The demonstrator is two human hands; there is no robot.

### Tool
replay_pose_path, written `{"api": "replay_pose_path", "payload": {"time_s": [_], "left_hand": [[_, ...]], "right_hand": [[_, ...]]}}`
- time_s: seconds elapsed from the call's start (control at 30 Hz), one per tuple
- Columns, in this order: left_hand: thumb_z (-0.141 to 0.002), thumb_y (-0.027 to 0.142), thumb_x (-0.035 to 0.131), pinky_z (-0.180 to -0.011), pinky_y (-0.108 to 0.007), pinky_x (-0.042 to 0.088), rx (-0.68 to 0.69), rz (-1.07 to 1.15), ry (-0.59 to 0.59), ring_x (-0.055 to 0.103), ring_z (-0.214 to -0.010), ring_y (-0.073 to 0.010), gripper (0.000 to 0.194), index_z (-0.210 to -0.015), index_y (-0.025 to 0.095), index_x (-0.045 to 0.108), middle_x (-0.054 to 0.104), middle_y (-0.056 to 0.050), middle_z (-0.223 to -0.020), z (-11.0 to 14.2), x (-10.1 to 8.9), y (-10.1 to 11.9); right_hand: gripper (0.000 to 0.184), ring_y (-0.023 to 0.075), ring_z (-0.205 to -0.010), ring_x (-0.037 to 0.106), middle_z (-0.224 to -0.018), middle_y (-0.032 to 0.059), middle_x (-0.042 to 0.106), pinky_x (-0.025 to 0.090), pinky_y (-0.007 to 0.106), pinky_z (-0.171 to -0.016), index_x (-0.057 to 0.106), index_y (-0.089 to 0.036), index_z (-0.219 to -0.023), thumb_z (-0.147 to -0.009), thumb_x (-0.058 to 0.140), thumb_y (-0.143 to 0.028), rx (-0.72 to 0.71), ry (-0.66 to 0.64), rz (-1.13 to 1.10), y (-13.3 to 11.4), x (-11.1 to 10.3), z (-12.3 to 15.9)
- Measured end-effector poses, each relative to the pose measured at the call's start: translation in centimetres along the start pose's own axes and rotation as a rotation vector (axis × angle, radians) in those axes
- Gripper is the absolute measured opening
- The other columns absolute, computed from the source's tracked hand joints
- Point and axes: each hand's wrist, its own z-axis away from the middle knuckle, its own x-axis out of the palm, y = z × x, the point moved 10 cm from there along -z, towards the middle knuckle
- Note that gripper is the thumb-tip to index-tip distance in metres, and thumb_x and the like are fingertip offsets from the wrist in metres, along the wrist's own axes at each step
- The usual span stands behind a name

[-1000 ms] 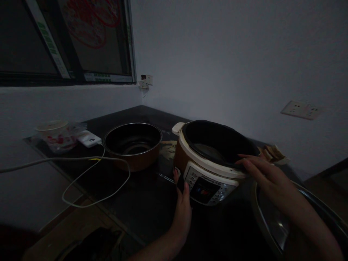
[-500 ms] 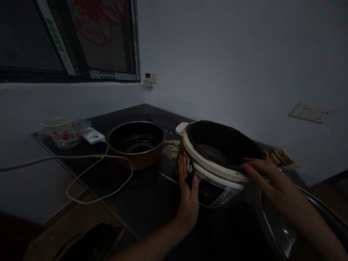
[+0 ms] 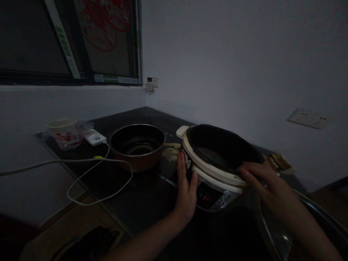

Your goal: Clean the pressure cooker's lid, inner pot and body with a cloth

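An open electric pressure cooker (image 3: 217, 170) with a white rim, brown body and a button panel stands on the dark counter (image 3: 146, 195). My left hand (image 3: 186, 188) lies flat against its left side, fingers stretched upward. My right hand (image 3: 261, 177) rests on the cooker's right rim, fingers curled over the edge. The cooker is tilted a little toward me. Its dark inside looks bare.
A brown inner pot (image 3: 137, 145) sits left of the cooker. A white cable (image 3: 81, 170) loops across the counter to a white power bank (image 3: 94, 137). A plastic-wrapped bowl (image 3: 66, 132) stands at far left. A shiny lid (image 3: 285, 232) lies at lower right. Wall sockets (image 3: 308, 118) are on the right wall.
My left hand slid up from below the button panel to the cooker's left side. The cooker has turned, its panel now facing more to the right. My right hand stayed on the rim.
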Motion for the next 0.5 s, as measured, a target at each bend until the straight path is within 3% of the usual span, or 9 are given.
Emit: {"api": "replay_pose_path", "payload": {"time_s": [0.1, 0.23, 0.37, 0.5], "left_hand": [[-0.097, 0.048, 0.033, -0.12, -0.038, 0.003, 0.25, -0.095, -0.05, 0.001, -0.147, -0.0176, 0.058, -0.15, 0.035, 0.015, 0.005, 0.007, -0.161, -2.0, 0.6, 4.2], [-0.098, 0.05, 0.025, -0.12, -0.038, 0.004, 0.319, -0.088, -0.037, 0.006, -0.147, -0.0184, 0.054, -0.149, 0.035, 0.024, 0.014, 0.006, -0.16, -3.3, 0.3, 5.4], [-0.097, 0.054, 0.018, -0.12, -0.035, 0.005, 0.206, 0.054, -0.03, 0.008, -0.147, -0.0174, 0.056, -0.148, 0.033, 0.028, 0.016, 0.008, -0.159, -3.8, -0.1, 3.5], [-0.097, 0.053, 0.02, -0.119, -0.03, 0.007, -0.121, 0.21, 0.024, 0.008, -0.146, -0.0135, 0.058, -0.15, 0.03, 0.022, 0.014, 0.007, -0.16, -3.3, -0.7, -1.9]], "right_hand": [[0.053, 0.0282, -0.092, 0.063, -0.094, 0.0098, 0.07, 0.049, 0.045, -0.083, 0.071, -0.023, -0.082, -0.085, 0.041, -0.067, 0.012, -0.001, -0.001, 0.4, 0.1, 0.0], [0.053, 0.0288, -0.094, 0.062, -0.097, 0.0102, 0.07, 0.048, 0.047, -0.085, 0.071, -0.023, -0.085, -0.085, 0.042, -0.067, 0.043, 0.009, 0.001, 0.9, 0.1, 0.1], [0.051, 0.0291, -0.096, 0.061, -0.097, 0.0106, 0.069, 0.048, 0.045, -0.085, 0.07, -0.022, -0.083, -0.086, 0.042, -0.065, 0.038, 0.011, 0.022, 0.6, 0.1, 0.1], [0.053, 0.0286, -0.091, 0.061, -0.093, 0.0107, 0.069, 0.049, 0.044, -0.082, 0.07, -0.022, -0.081, -0.085, 0.041, -0.066, 0.038, 0.009, 0.019, 0.2, 0.0, 0.0]]}}
